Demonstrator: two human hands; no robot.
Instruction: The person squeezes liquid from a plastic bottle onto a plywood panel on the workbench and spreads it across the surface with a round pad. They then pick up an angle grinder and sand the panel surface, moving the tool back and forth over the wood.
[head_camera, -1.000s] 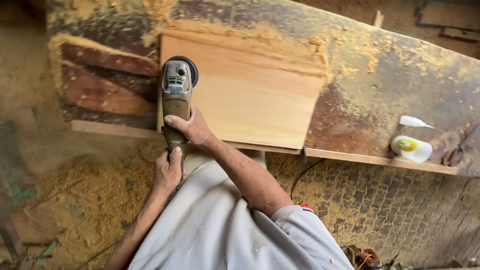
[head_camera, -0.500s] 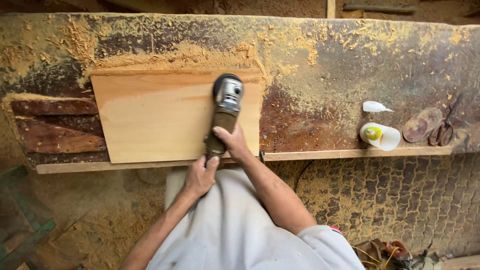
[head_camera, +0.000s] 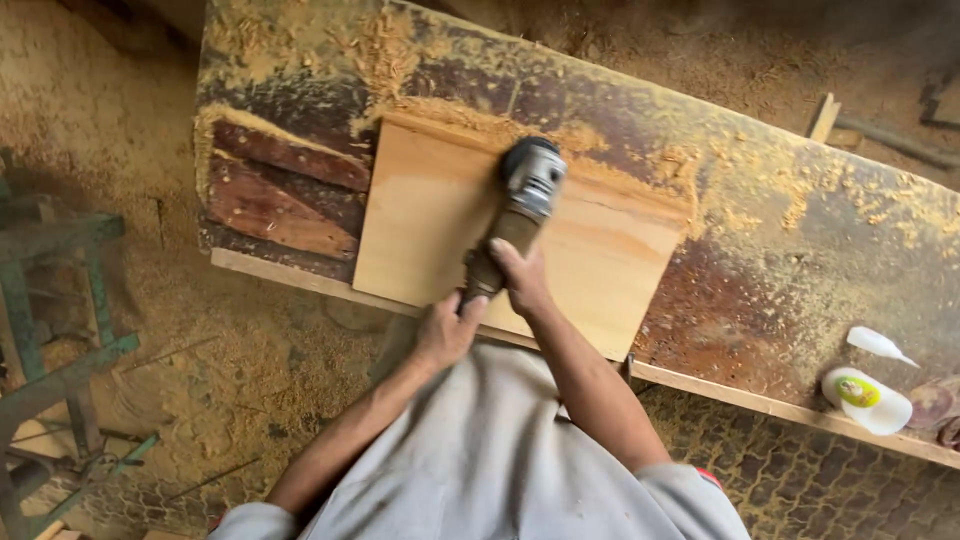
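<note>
Prob. woodworking shop: sawdust-covered bench (head_camera: 800, 230), sawdust on floor (head_camera: 200, 350).

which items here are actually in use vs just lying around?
In use:
- angle grinder
- pale wooden board
- left hand and right hand, both on the grinder's body

Lying about:
- dark wood pieces
- white squeeze bottle
- green metal stand

Pale wooden board (head_camera: 440, 230): smooth, matt, bare grain shown. Workbench (head_camera: 800, 250): rough, stained wood, coated with sawdust towards its far edge. Angle grinder (head_camera: 520, 200): dull metal head, dusty matt body.
</note>
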